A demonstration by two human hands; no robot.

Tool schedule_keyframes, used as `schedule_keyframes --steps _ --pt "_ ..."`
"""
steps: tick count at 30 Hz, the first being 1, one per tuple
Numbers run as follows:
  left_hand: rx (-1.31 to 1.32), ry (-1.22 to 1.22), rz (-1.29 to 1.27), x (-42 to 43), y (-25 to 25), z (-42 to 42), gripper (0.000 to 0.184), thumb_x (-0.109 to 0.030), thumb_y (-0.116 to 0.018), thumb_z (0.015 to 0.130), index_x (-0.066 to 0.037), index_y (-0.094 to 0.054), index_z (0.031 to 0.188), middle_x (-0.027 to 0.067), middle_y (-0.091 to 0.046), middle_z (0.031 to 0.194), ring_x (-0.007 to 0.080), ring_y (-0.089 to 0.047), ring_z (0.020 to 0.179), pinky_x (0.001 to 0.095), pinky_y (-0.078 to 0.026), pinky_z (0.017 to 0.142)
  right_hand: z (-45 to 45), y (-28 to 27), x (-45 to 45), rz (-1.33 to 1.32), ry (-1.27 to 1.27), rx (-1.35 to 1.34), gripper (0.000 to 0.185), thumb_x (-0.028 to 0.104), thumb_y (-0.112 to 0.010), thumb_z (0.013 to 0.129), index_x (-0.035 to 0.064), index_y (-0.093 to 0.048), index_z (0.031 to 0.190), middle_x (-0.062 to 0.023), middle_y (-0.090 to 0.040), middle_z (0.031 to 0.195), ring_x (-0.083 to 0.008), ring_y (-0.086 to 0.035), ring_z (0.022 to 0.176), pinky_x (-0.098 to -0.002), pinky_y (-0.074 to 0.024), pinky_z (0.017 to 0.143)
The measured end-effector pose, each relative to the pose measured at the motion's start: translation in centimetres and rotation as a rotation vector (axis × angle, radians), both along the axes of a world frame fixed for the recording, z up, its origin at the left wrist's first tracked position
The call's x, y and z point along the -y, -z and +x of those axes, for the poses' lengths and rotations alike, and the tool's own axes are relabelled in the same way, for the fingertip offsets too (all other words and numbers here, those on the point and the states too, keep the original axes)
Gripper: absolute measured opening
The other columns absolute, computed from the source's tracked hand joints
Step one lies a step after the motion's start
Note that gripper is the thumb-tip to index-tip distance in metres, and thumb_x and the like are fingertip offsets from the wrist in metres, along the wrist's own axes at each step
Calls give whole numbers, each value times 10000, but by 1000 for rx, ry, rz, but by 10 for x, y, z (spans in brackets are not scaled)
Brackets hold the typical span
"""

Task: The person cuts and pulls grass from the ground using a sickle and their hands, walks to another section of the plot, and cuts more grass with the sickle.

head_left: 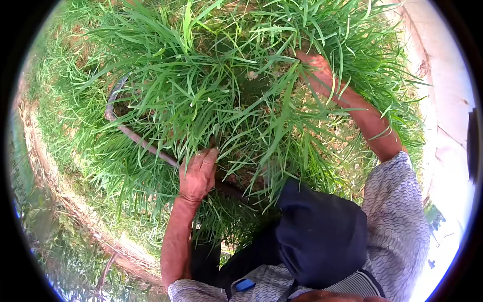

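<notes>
My left hand [198, 173]: just left of centre, back of the hand up, fingers bent and close together, tips in among the blades; how far it is closed, and whether it has hold of leaves, I cannot tell.
My right hand [314, 64]: upper right, reaching into the clump with leaves across it; its fingers are partly hidden, so I cannot tell how far they are open or what they hold.
Long green grass [201, 93]: around both my hands, filling the middle and top of the frame, blades arching in all directions.
Curved rod [138, 141]: bends at the left of the frame and runs down to my left hand; whether I grip it there I cannot tell.
Gap in the blades: between my hands, shaded, with brownish ground [241, 176] partly showing.
Dark blue cloth [322, 229]: lower right of centre, between my patterned sleeves.
Patterned shirt [397, 216]: lower right and along the bottom edge.
Pale paved strip [448, 95]: right edge, beyond the grass.
</notes>
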State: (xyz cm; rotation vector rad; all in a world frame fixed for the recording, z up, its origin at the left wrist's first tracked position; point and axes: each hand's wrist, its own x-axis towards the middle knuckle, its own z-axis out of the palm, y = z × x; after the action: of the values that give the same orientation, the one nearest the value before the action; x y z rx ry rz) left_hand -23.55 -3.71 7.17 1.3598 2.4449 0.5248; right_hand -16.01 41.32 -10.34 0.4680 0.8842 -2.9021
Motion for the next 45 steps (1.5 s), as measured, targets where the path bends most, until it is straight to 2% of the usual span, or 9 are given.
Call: schedule_keyframes --steps 2,3,8,12,19,26,34,42,45 --pt "-24 -71 -14 30 12 1 279 -100 -623 812 -84 -581 1088 122 -618 975 300 -595 812 406 -473 693 -15 -16 22 392 -43 35 546 277 -593 870 -23 -433 1297 -237 -483 1287 -308 -581 1083 -383 -500 962" --pt "-20 -182 -92 43 10 3 228 -116 -616 830 -78 -581 1052 129 -616 963 316 -591 800 405 -471 688 -27 -21 34 -123 30 -86 521 289 -554 897 -26 -435 1294 -233 -493 1282 -296 -601 1053 -377 -510 948" --pt "164 -509 -143 81 18 5 183 -133 -595 876 -65 -558 1041 156 -607 929 366 -583 796 396 -472 688 -63 -134 79 1388 -373 419 425 295 -496 933 12 -483 1249 -162 -654 1009 -240 -662 906 -360 -548 697" --pt "539 -881 -2 68 26 14 247 -98 -657 853 -37 -488 1022 20 -540 851 126 -494 745 274 -438 629 -60 -90 78 2158 -417 -127 315 297 -567 872 42 -527 1053 -158 -558 658 -298 -601 621 -413 -487 585" --pt "948 -1196 171 60 39 23 217 -77 -673 841 -33 -482 936 45 -579 851 121 -537 747 261 -447 687 -98 -77 102 2249 -583 -44 241 216 -651 743 51 -498 829 -97 -541 559 -306 -584 522 -455 -463 508" --pt "1157 -1283 134 55 68 40 481 -93 -646 861 7 -442 1284 72 -580 1110 135 -560 953 245 -468 824 -97 -99 100 2193 -618 74 151 195 -574 810 48 -604 812 -124 -615 660 -238 -649 641 -332 -517 559" --pt "1140 -1194 141 55 81 35 370 -326 -692 781 -32 -603 986 64 -647 871 165 -612 742 300 -507 682 -103 -68 106 1735 -373 27 244 252 -608 798 24 -557 870 -192 -612 695 -327 -646 639 -441 -522 544" --pt "1008 -1197 110 73 110 42 302 -217 -649 834 -8 -623 1049 34 -647 909 132 -515 775 310 -441 751 -138 -65 110 2270 -500 -221 200 174 -624 769 28 -487 751 -96 -524 523 -220 -525 436 -350 -438 378" --pt "1015 -1209 21 69 106 40 315 -161 -673 826 -12 -605 1096 15 -642 953 126 -527 795 292 -440 754 -140 -83 104 1788 -631 154 140 169 -554 847 90 -553 731 -21 -588 594 -223 -553 475 -382 -517 534"
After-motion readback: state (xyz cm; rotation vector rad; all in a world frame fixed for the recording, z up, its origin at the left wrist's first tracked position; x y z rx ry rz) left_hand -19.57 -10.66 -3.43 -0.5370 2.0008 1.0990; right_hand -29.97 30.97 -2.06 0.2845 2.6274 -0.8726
